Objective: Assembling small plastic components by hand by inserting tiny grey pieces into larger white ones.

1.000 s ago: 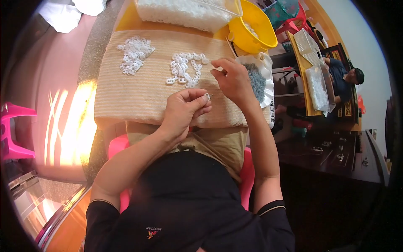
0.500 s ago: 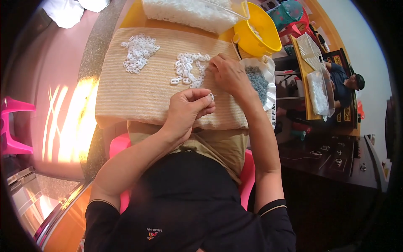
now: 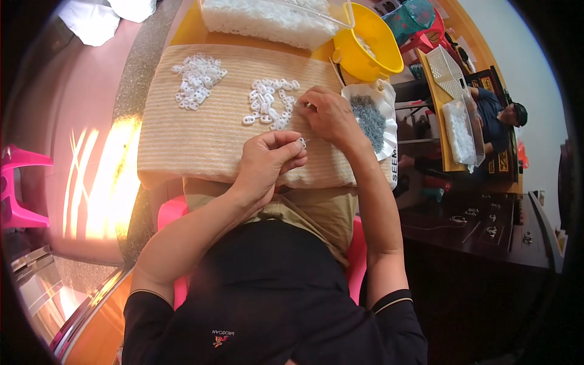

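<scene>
My left hand (image 3: 266,159) is closed in a pinch on a small white plastic piece (image 3: 302,143) with rounded holes; a thin pin-like bit sticks out of it. At the right edge of a loose cluster of white two-holed plastic pieces (image 3: 263,97), my right hand (image 3: 330,117) has its fingers curled together. Whatever lies between those fingers is hidden. A second, denser heap of the white pieces (image 3: 198,81) sits at the far left of the striped cloth (image 3: 176,137). Just right of my right hand is a white scalloped tray (image 3: 387,109) holding many small grey-blue pieces (image 3: 367,121).
Along the far edge stand a clear plastic bin (image 3: 277,38) full of white pieces and a yellow bucket (image 3: 380,61). Another person (image 3: 494,115) sits at the right, by a yellow table with a clear bin (image 3: 460,134). A pink stool (image 3: 21,188) stands at the left.
My right hand has drawn slightly toward me, its fingers curling more at the edge of the cluster. The left hand keeps its pinch on the white piece. The whole view has shifted a little.
</scene>
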{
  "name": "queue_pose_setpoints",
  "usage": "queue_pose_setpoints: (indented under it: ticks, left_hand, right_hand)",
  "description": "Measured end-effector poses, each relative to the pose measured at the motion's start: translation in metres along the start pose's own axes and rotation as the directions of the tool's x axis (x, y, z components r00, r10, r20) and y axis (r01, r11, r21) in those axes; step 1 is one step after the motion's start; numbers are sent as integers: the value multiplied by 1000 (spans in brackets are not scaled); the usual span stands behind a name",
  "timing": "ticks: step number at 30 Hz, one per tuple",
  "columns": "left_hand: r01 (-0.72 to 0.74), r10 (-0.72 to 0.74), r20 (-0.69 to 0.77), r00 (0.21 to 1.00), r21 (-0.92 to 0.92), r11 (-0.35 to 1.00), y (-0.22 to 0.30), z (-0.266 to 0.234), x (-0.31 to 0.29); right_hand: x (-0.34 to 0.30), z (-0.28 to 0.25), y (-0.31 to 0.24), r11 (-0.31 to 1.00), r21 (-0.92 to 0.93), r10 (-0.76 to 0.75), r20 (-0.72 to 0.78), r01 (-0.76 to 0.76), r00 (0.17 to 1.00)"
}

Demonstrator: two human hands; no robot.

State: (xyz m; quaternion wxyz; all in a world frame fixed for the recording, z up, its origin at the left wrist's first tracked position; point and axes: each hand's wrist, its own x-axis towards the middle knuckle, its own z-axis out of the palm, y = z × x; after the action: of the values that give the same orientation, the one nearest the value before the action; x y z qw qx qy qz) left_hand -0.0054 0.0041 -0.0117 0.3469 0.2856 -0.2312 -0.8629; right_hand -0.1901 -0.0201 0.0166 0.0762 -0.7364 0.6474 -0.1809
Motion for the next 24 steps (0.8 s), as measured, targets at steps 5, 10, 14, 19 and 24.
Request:
queue_pose_setpoints:
  ticks: [5,10,14,19,24]
  left_hand:
    - [-1,1,5,1000,6,1000,1,-1,0]
    - [16,-16,5,1000,-9,1000,2,-2,0]
    - [10,-10,12,1000,-19,1000,3,-2,0]
    - [-6,6,20,1000,-35,999,5,-1,-1]
    - [-20,19,-3,1000,-35,999,7,-1,-1]
  right_hand:
    - [3,5,1,999,-42,22,7,-21,1000]
    - [0,10,8,999,-31,8,-94,-11,996]
    - [-7,8,3,997,78,41,-174,-27,984]
    - [-26,10,-4,741,646,261,-29,-181,965]
    - [-41,0,-15,458,837,325,155,-299,933]
